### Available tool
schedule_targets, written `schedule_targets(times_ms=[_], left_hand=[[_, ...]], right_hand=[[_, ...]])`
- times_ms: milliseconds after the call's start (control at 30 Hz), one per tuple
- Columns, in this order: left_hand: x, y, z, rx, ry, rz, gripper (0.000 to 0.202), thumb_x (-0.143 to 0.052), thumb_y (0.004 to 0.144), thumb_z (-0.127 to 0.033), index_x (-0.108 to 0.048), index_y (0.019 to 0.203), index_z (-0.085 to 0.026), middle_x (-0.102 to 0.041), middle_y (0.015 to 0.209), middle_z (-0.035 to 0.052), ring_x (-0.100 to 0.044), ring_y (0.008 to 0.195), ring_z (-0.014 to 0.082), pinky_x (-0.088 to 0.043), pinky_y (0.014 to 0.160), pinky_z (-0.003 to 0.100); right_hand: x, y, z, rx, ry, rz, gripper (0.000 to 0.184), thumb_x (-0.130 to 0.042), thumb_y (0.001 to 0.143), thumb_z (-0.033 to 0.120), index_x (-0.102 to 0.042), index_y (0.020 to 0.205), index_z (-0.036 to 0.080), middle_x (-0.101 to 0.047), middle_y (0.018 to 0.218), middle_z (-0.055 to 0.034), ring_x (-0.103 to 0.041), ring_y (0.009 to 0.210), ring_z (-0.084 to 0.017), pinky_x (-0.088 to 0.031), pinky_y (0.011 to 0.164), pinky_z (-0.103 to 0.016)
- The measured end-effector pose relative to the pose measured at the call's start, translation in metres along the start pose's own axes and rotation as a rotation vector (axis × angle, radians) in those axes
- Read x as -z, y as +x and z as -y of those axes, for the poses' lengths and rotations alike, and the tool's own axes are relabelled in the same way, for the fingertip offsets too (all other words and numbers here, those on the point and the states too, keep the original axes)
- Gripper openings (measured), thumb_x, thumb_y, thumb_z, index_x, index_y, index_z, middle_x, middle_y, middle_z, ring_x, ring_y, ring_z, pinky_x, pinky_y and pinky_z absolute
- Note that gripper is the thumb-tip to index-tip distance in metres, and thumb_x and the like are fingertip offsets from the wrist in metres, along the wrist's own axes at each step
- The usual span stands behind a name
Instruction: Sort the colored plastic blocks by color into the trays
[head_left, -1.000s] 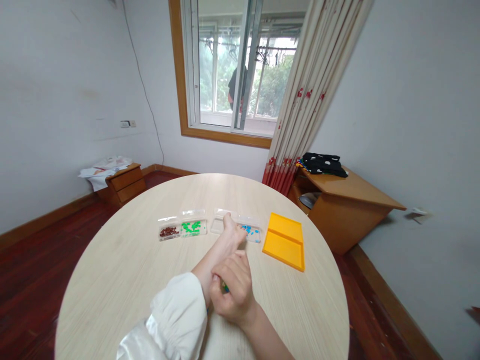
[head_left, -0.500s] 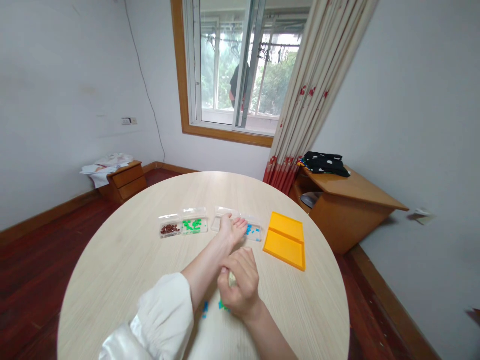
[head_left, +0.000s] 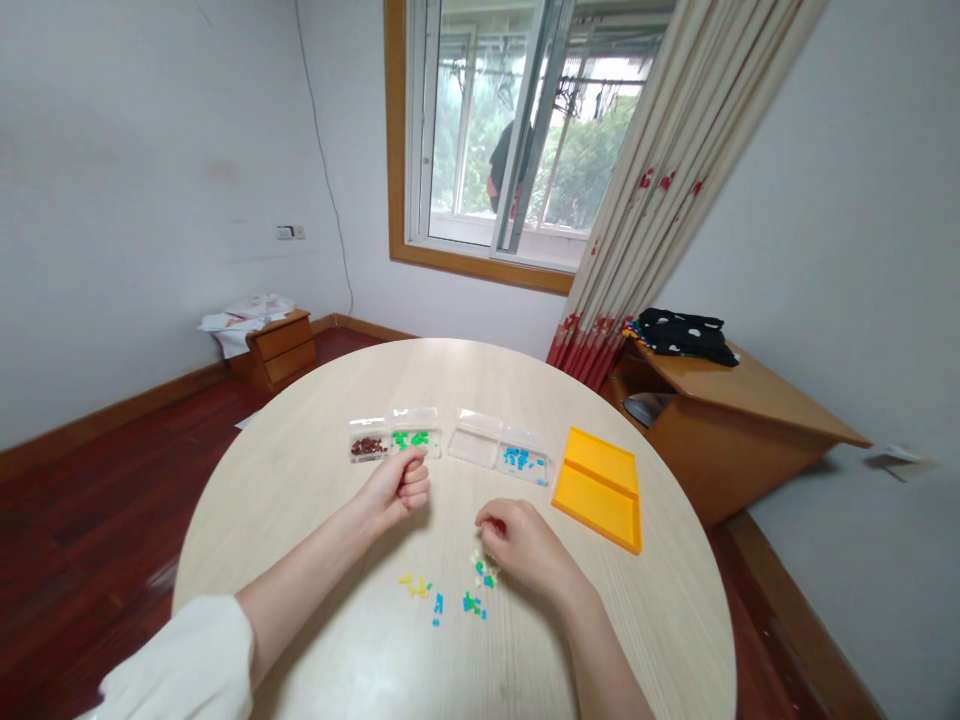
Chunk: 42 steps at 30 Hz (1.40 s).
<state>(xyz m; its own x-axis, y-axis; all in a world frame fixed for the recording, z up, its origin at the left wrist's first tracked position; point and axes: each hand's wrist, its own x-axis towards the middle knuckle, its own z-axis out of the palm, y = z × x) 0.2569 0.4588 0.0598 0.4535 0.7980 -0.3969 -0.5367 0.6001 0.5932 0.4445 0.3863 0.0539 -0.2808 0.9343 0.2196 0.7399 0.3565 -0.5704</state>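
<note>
Seen from the head camera I am watching remotely, the hands have uncrossed within the last second. The left hand has drawn back from the clear box of blue bits and now rests as a closed fist on the desk, just in front of the clear box of brown and green bits. I cannot tell whether the fist holds anything. The right hand has moved right, and small pieces now lie scattered on the bare wood between the forearms. Its fingertips are bunched narrowly on the nearest few. The pieces are tiny and look like plastic: one yellow, several blue, some green and a pale one or two. An orange tray lies to the right.
</note>
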Motion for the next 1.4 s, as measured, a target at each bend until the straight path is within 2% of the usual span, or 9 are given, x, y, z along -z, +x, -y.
schedule_targets(times_ms=[200,333,467,700,967,1100,1233,1300,1400], left_hand=[[0.031,-0.014,0.017,-0.134,0.337,0.058,0.041,-0.064,0.068,-0.024,-0.026,0.052,-0.019,-0.021,0.042,-0.0113,-0.016,0.035,0.0001,-0.010,0.036,0.015],[0.034,-0.020,0.015,-0.166,0.564,0.088,0.041,-0.069,0.064,-0.035,-0.033,0.055,-0.018,-0.026,0.042,-0.0104,-0.019,0.037,0.0008,-0.013,0.038,0.017],[0.036,-0.019,0.012,-0.162,0.608,0.089,0.039,-0.069,0.061,-0.042,-0.039,0.059,-0.018,-0.027,0.042,-0.0110,-0.018,0.039,0.0016,-0.012,0.040,0.018],[0.046,-0.004,0.023,-0.181,0.547,-0.026,0.037,-0.067,0.060,-0.040,-0.037,0.057,-0.018,-0.027,0.041,-0.0113,-0.017,0.037,0.0012,-0.010,0.039,0.019],[0.045,-0.004,0.027,-0.152,0.432,-0.024,0.030,-0.064,0.066,-0.027,-0.038,0.057,-0.017,-0.028,0.042,-0.0105,-0.018,0.035,0.0007,-0.010,0.037,0.016],[0.045,-0.003,0.025,-0.016,0.194,-0.016,0.018,-0.051,0.076,-0.018,-0.046,0.059,-0.013,-0.040,0.044,-0.0047,-0.033,0.035,0.0030,-0.025,0.037,0.015],[0.041,-0.006,0.023,0.168,-0.011,-0.012,0.026,-0.041,0.083,-0.023,-0.058,0.074,-0.005,-0.062,0.064,0.0122,-0.060,0.059,0.0156,-0.048,0.063,0.028],[0.039,-0.008,0.024,0.231,-0.064,0.047,0.034,-0.041,0.083,-0.028,-0.059,0.084,0.000,-0.065,0.078,0.0201,-0.064,0.077,0.0234,-0.047,0.077,0.035],[0.036,-0.011,0.030,0.298,-0.123,0.166,0.042,-0.042,0.083,-0.031,-0.058,0.093,0.007,-0.064,0.088,0.0254,-0.062,0.088,0.0279,-0.041,0.087,0.040]], right_hand=[[0.003,-0.007,-0.008,-0.022,0.000,0.169,0.024,-0.045,0.065,0.005,-0.065,0.067,0.018,-0.060,0.058,0.0005,-0.051,0.053,-0.011,-0.033,0.049,-0.020],[-0.001,-0.007,-0.012,0.004,-0.023,0.250,0.029,-0.047,0.059,0.001,-0.068,0.068,0.019,-0.061,0.061,0.0006,-0.050,0.053,-0.011,-0.034,0.050,-0.019],[-0.004,-0.004,-0.015,-0.081,-0.030,0.338,0.028,-0.047,0.061,0.003,-0.069,0.069,0.018,-0.063,0.064,-0.0004,-0.052,0.057,-0.010,-0.035,0.053,-0.018],[-0.003,-0.002,-0.013,-0.176,-0.061,0.313,0.023,-0.043,0.066,0.008,-0.064,0.066,0.015,-0.061,0.063,-0.0018,-0.051,0.058,-0.012,-0.033,0.053,-0.020],[-0.007,-0.001,-0.012,-0.190,-0.034,0.325,0.020,-0.049,0.063,0.008,-0.065,0.072,0.016,-0.057,0.061,0.0006,-0.048,0.056,-0.011,-0.031,0.053,-0.019],[-0.008,-0.001,-0.010,-0.188,-0.022,0.306,0.018,-0.048,0.066,0.007,-0.064,0.071,0.016,-0.054,0.058,0.0016,-0.047,0.054,-0.010,-0.030,0.052,-0.020],[-0.006,0.002,-0.002,-0.135,0.053,0.136,0.013,-0.049,0.073,0.012,-0.061,0.073,0.017,-0.053,0.060,0.0021,-0.047,0.058,-0.011,-0.033,0.056,-0.021],[-0.007,0.003,0.004,-0.101,0.119,0.033,0.011,-0.051,0.077,0.017,-0.061,0.077,0.017,-0.054,0.062,0.0015,-0.049,0.061,-0.012,-0.036,0.059,-0.023],[-0.013,0.005,0.011,-0.025,0.167,-0.048,0.011,-0.053,0.079,0.020,-0.062,0.083,0.018,-0.056,0.067,0.0001,-0.051,0.067,-0.014,-0.039,0.065,-0.025]])
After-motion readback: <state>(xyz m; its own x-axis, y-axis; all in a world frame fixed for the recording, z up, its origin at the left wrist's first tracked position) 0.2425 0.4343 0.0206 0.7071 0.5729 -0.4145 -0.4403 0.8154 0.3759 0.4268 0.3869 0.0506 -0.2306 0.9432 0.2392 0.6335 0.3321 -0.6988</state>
